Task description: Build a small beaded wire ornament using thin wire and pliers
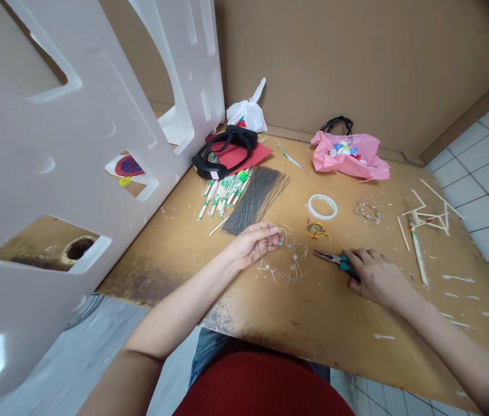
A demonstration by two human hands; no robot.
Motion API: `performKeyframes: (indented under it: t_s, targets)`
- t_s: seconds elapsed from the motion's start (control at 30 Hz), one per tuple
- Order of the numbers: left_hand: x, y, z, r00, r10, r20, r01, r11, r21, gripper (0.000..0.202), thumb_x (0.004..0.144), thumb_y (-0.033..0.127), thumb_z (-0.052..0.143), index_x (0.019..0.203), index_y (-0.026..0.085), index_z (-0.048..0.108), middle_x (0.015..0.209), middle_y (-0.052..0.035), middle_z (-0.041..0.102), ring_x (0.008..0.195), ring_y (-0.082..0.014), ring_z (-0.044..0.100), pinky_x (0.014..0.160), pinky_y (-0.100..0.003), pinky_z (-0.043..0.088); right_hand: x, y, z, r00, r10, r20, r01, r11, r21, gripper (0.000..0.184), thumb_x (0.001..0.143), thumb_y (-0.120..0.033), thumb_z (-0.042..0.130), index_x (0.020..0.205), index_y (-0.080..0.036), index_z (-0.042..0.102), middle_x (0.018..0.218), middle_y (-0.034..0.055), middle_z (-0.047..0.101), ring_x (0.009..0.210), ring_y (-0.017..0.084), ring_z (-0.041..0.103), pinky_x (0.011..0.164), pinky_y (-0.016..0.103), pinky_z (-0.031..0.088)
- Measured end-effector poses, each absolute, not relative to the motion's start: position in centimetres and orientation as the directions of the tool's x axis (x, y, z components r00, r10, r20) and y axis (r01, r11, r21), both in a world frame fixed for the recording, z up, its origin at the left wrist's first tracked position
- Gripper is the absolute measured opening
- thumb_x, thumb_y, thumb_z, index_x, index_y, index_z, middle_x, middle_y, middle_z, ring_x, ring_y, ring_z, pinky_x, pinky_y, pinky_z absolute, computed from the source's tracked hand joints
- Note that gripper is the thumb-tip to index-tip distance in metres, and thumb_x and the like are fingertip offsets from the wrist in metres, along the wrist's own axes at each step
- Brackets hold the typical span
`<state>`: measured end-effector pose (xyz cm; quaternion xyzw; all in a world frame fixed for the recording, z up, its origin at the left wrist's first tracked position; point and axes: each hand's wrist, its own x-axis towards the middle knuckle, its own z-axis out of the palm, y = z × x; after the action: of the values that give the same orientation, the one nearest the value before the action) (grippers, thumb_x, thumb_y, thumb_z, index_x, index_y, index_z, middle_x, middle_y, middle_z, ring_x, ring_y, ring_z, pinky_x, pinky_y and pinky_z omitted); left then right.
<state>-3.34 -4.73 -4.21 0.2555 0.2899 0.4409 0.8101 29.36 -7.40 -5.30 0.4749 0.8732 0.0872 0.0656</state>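
Near the middle of the table, my left hand [256, 245] pinches the upper left side of a beaded wire ring [292, 267]. Thin wire ends stick out around that ring, and small beads sit along it. My right hand [376, 276] lies to the right, its fingers closed round the green handles of a pair of needle-nose pliers [335, 259]. The plier jaws point left toward the ring, apart from it. Just beyond lies a small bundle of coloured rubber bands [317, 230]. Behind my left hand spreads a pile of thin dark wires [255, 199].
A tape roll [323, 206] and another beaded wire ring [369, 212] lie farther back. Wrapped chopsticks [222, 193] and a black headset [227, 151] are at left, beside a white plastic panel [97, 115]. A pink bag [352, 155] and stick frame [432, 219] are at right.
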Motion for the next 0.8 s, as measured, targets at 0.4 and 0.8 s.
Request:
performKeyframes:
  t_s: [0.4, 0.8]
  targets:
    - [-3.0, -4.8, -4.7, 0.442, 0.876, -0.193, -0.532, 0.43, 0.73, 0.016, 0.069, 0.022, 0.07, 0.073, 0.01, 0.06, 0.058, -0.0022, 0.061, 0.057, -0.0079, 0.056, 0.054, -0.017, 0.038, 24.9, -7.6, 3.2, -0.573, 0.819, 0.031, 0.798, 0.567, -0.204, 0.043, 0.068, -0.021, 0.052, 0.11, -0.019, 0.054, 0.094, 0.0087, 0.065, 0.074, 0.02, 0.061, 0.065, 0.031, 0.048]
    - [-3.0, -5.3, -4.2, 0.44, 0.89, -0.121, -0.465, 0.342, 0.817, 0.02, 0.07, 0.028, 0.07, 0.072, 0.011, 0.061, 0.055, -0.0011, 0.059, 0.058, -0.0089, 0.056, 0.059, -0.02, 0.037, 22.6, -6.7, 3.8, -0.685, 0.728, -0.037, 0.727, 0.686, 0.042, 0.038, 0.066, -0.023, 0.055, 0.104, -0.019, 0.058, 0.089, 0.0077, 0.064, 0.075, 0.021, 0.06, 0.062, 0.031, 0.043]
